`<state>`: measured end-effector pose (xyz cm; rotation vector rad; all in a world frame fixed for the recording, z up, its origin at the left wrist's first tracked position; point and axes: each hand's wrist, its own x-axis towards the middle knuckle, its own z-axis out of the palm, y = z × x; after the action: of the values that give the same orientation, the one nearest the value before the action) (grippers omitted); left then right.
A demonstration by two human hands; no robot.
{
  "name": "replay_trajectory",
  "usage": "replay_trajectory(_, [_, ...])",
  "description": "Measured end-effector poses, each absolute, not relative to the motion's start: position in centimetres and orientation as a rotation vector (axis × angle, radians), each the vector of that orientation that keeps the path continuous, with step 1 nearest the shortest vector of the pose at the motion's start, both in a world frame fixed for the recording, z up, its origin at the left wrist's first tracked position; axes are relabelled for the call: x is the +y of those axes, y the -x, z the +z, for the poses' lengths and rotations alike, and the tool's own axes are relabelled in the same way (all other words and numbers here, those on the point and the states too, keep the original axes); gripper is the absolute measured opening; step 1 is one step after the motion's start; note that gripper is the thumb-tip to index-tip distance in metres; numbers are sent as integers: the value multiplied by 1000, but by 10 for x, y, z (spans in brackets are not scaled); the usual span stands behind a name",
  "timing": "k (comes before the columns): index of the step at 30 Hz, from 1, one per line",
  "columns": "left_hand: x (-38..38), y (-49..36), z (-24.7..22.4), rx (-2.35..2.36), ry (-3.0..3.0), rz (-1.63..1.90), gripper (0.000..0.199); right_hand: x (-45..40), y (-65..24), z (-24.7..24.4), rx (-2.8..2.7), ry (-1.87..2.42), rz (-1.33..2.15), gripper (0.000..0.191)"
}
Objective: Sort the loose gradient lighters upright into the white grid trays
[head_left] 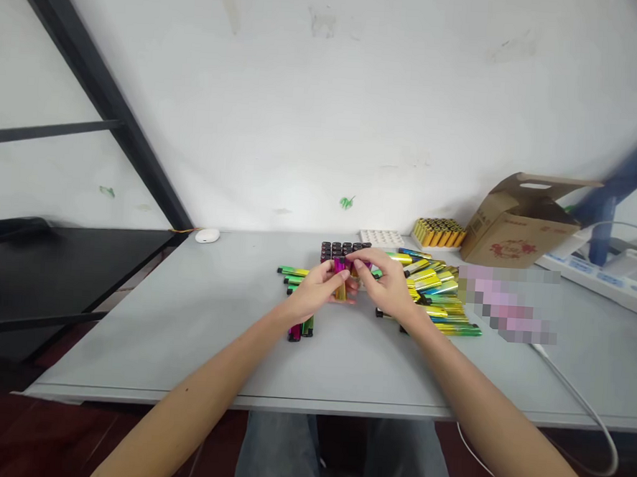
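Fig.: L hand (320,287) & R hand (387,282) meet near centre of grey flat surface (183,338). L fingers (332,268) appear clamped on shiny magenta metallic tube (339,270), held up for handling; R fingers (363,257) rest at its top, exact grip unclear. Gold metallic tube (340,292) sits just below, partly hidden by hands. Black-capped tubes (339,251) stand packed upright behind, prob. supporting each other. Loose yellow-green metallic tubes (428,285) lie heaped to R, partly obscured by pixelated patch (509,304).
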<state>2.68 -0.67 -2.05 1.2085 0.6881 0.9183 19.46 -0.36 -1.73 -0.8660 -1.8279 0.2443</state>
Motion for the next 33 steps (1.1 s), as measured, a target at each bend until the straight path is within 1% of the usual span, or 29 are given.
replay_trajectory(3, [-5, -26, -22, 669, -1263, 922, 35, -3, -193, -19, -1788, 887, 319, 18])
replay_trajectory(6, [-4, -25, -23, 670, -1319, 905, 38, -4, -191, -19, -1711, 943, 407, 22])
replay_trajectory(9, [-4, -23, -24, 660, -1361, 872, 40, -5, -190, -17, -1657, 977, 546, 23])
replay_trajectory(13, [-3, -24, -26, 689, -1382, 904, 39, -4, -188, -16, -1590, 979, 733, 25])
replay_trajectory(16, [-3, -25, -26, 743, -1375, 942, 35, -4, -187, -17, -1562, 961, 790, 26])
replay_trajectory(23, [-5, -25, -22, 772, -1408, 1008, 33, -3, -188, -14, -1563, 929, 704, 22])
replay_trajectory(26, [-2, -20, -19, 885, -1429, 1060, 35, 3, -196, -12, -1447, 947, 639, 23])
replay_trajectory(28, [2, -15, -18, 987, -1457, 1105, 32, 7, -202, -11, -1380, 980, 582, 24])
replay_trajectory(33, [14, 11, -14, 1186, -1704, 1363, 29, 7, -203, -17, -1520, 1064, 368, 19])
